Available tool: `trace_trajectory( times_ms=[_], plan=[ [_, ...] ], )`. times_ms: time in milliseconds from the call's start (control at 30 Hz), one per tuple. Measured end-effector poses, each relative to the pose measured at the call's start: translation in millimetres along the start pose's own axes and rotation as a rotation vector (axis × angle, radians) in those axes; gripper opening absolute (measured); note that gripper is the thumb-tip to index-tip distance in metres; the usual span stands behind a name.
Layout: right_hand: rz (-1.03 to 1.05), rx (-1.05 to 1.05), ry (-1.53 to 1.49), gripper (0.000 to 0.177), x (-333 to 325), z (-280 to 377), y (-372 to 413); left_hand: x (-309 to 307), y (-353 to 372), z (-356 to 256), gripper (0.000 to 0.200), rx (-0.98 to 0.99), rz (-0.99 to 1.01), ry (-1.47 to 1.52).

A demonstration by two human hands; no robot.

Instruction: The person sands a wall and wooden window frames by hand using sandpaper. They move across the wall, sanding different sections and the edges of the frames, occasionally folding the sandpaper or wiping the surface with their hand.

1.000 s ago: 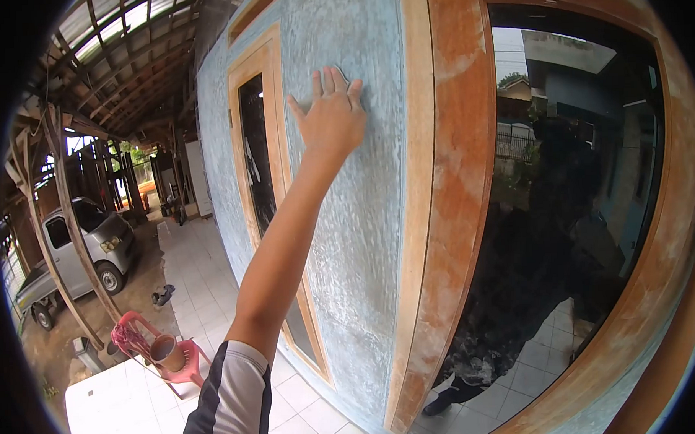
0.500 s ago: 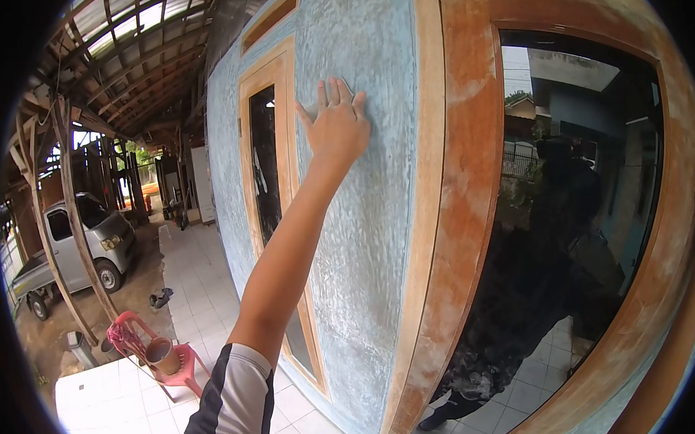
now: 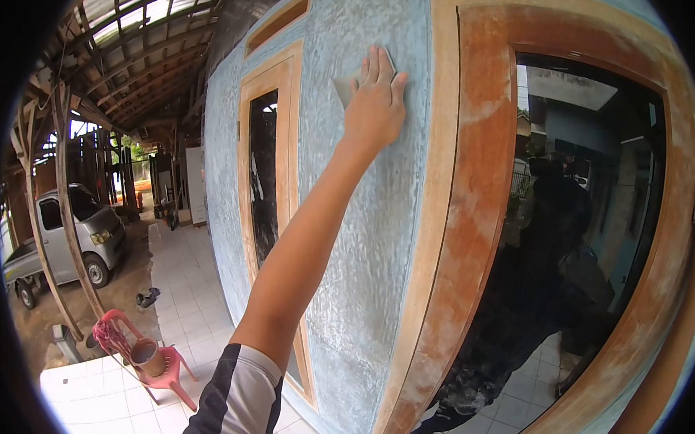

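My left hand [image 3: 374, 101] lies against the upper part of a blue, patchy wall [image 3: 356, 240], fingers pointing up. Under its palm and fingers it holds a thin greyish sheet of what looks like sandpaper [image 3: 344, 88], pressed flat on the wall. A corner of the sheet sticks out to the left of the fingers, and a pale edge shows by the fingertips; the rest is covered. To the left is a narrow wooden window frame [image 3: 291, 89], and to the right a larger orange-brown wooden frame [image 3: 479, 151]. My right hand is out of view.
Dark glass [image 3: 584, 209] on the right reflects a person's outline. At lower left, a red plastic chair [image 3: 173, 376] carries a brown bucket [image 3: 148, 357]. Beyond the tiled floor [image 3: 177, 280] stand wooden posts [image 3: 64, 173] and a silver pickup truck [image 3: 76, 234].
My left hand has slid up and to the right across the wall with the sandpaper, and more of the sheet shows beside the fingers. The view has shifted slightly.
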State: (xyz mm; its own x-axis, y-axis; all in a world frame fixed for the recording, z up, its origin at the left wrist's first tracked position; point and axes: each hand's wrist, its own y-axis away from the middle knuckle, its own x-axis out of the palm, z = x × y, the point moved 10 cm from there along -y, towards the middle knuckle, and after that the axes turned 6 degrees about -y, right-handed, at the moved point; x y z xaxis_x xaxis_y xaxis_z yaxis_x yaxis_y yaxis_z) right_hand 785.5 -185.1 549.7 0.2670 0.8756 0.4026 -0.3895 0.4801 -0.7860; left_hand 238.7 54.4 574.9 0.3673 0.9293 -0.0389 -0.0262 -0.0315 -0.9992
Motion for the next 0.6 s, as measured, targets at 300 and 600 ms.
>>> trace_trajectory(
  times_ms=[300, 600],
  plan=[
    [0.026, 0.067, 0.061, 0.061, 4, -5, -1, -8, 6, -46, 0.060, 0.198, -0.049, -0.014],
    [0.022, 0.002, 0.006, 0.062, -3, 5, 1, -16, -67, -44, 0.057, 0.150, -0.164, -0.190]
  ],
)
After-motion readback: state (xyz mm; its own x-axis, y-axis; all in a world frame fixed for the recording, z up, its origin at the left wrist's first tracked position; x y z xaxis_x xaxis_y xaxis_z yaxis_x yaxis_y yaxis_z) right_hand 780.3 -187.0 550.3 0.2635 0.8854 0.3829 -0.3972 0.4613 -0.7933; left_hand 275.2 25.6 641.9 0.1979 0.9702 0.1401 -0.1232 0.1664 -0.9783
